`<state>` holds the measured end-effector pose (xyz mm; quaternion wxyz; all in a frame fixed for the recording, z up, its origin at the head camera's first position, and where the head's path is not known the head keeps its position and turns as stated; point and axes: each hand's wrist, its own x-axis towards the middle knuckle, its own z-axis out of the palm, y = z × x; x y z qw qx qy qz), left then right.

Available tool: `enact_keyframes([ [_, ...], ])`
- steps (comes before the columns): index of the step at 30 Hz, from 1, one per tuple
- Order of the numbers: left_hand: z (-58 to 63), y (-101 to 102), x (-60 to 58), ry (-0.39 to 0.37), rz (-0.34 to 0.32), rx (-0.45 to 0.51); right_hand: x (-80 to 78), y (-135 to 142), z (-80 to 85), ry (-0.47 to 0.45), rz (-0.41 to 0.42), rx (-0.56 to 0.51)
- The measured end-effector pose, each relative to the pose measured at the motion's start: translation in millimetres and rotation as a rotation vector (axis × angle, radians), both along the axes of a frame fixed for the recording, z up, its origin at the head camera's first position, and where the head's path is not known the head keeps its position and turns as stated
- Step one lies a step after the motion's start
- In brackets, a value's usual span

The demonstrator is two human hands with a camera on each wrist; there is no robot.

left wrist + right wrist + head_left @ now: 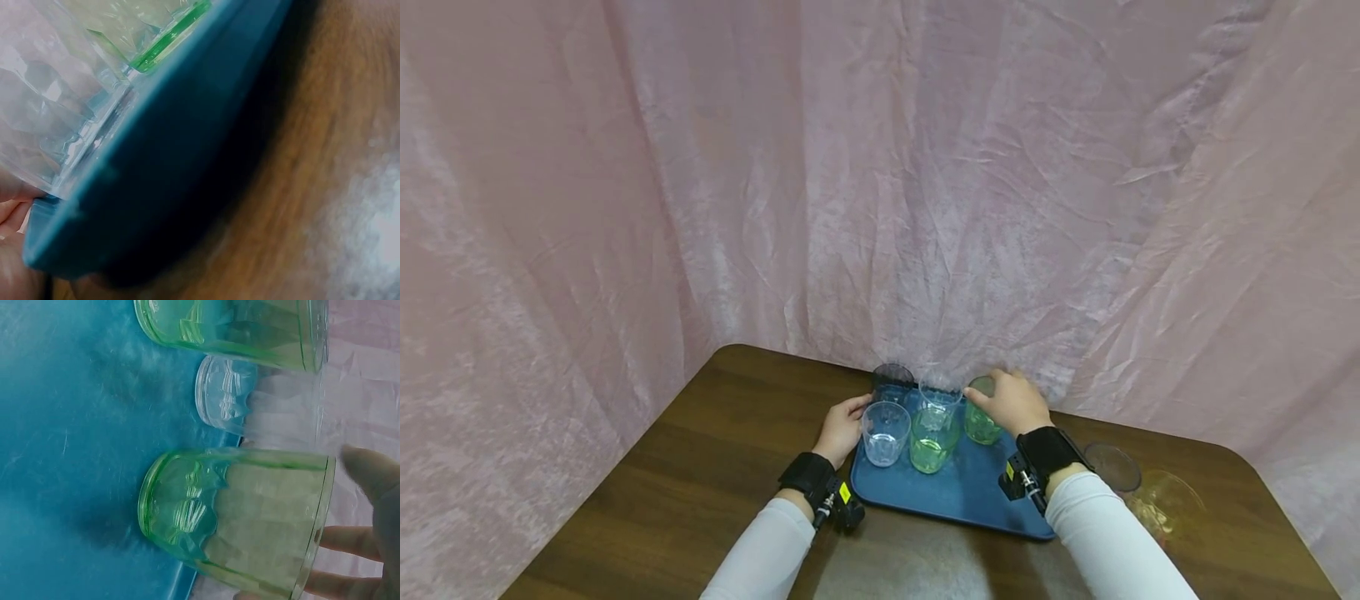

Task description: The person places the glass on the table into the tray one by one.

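Note:
My right hand (1011, 402) reaches over the back of a blue tray (951, 504) and holds a green clear-plastic cup (269, 512) around its rim, thumb on the near side, fingers on the far side. The cup is upright over the tray. At the tray's left edge, my left hand (841, 429) is beside a colourless cup (885, 435), its fingers extended towards a dark grey cup (892, 383) behind. The left wrist view shows those fingers partly hidden by the tray's corner. A second green cup (934, 446) and another colourless cup (941, 392) stand mid-tray.
Right of the tray, on the brown wooden table (760, 417), are a dark cup (1112, 467) and a yellow cup (1165, 504), beyond my right forearm. A pink curtain (880, 183) hangs close behind the table's back edge.

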<state>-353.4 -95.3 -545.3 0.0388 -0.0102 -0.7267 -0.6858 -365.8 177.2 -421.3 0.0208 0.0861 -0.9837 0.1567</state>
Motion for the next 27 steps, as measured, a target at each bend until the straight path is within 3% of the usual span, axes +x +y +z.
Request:
enact_keyframes([
  [5, 1.7, 0.2, 1.2, -0.001, 0.002, 0.009, -0.1, 6.9, 7.1, -0.030, 0.014, -0.043],
  [13, 2.9, -0.7, 2.0, -0.013, 0.002, -0.009, -1.7, 28.2, 20.0, 0.005, 0.027, -0.077],
  [21, 7.4, 0.5, 5.6, -0.021, 0.010, -0.008, -1.7, 56.9, 38.7, 0.003, 0.004, -0.039],
  [27, 5.3, -0.4, 3.0, -0.016, 0.004, 0.000, -1.5, 93.7, 50.1, -0.099, -0.004, 0.020],
])
